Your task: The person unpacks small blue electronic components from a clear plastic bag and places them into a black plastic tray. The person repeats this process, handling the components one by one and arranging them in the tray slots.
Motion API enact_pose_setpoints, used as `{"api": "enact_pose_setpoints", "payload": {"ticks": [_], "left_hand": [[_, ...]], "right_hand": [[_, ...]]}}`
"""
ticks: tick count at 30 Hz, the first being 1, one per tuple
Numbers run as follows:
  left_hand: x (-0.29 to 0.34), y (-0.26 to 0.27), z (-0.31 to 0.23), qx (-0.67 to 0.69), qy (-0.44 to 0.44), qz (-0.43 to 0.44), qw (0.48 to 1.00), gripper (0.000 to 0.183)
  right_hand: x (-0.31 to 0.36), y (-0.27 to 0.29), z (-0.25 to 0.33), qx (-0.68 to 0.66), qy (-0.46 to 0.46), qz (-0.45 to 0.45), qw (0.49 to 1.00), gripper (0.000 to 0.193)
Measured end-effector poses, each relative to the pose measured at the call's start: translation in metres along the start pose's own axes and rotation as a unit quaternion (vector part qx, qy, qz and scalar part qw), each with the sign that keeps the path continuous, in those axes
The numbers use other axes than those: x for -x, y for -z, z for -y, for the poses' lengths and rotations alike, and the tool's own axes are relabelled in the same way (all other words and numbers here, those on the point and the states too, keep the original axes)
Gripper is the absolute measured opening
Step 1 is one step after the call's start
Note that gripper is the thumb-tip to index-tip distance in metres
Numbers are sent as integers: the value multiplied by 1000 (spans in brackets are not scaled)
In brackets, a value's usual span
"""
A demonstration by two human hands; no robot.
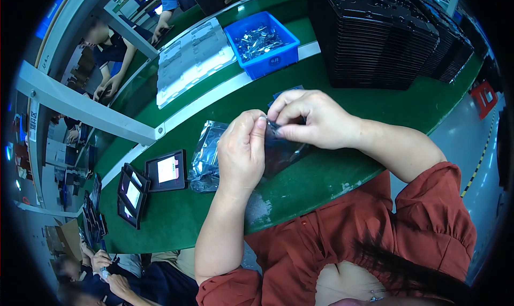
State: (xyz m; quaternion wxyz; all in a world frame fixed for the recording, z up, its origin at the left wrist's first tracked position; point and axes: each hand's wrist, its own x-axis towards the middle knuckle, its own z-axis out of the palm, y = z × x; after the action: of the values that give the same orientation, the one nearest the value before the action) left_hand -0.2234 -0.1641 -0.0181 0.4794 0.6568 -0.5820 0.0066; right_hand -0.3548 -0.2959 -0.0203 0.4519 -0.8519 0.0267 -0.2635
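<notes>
Above the green table, my left hand [242,148] and my right hand [316,119] meet with their fingertips pinched together. Between them is a small dark piece [272,127], mostly covered by the fingers; its kind cannot be made out. Both hands are closed on it. Under and around them lies a crinkled, shiny clear plastic bag [206,151], partly hidden by my left hand and wrist.
A blue bin [270,62] of small metallic parts stands beyond my hands, beside grey-white sheets [187,60]. Tall stacks of black trays [369,44] rise at the far right. Black frames [166,170] with white labels lie left. A grey post [91,105] crosses the left; co-workers sit around.
</notes>
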Motion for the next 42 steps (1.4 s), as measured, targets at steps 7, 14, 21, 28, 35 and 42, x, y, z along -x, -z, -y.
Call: {"api": "enact_pose_setpoints", "payload": {"ticks": [7,14,21,28,35,42], "left_hand": [[0,1,-1,12,48,26,998,14],[0,0,4,0,40,10,999,12],[0,5,4,4,23,8,1000,12],[-1,6,4,1,7,8,1000,10],[-1,3,7,-4,-21,-10,1000,9],[0,-1,6,-38,-67,-3,997,6]], "right_hand": [[-9,7,-7,-48,-3,-6,999,10],[-7,12,-2,-40,-51,23,998,13],[-7,12,-11,-148,-93,7,985,12],[-6,12,5,-32,-13,-18,999,6],[-2,13,3,32,33,-14,999,7],[-1,14,1,62,17,51,997,10]]}}
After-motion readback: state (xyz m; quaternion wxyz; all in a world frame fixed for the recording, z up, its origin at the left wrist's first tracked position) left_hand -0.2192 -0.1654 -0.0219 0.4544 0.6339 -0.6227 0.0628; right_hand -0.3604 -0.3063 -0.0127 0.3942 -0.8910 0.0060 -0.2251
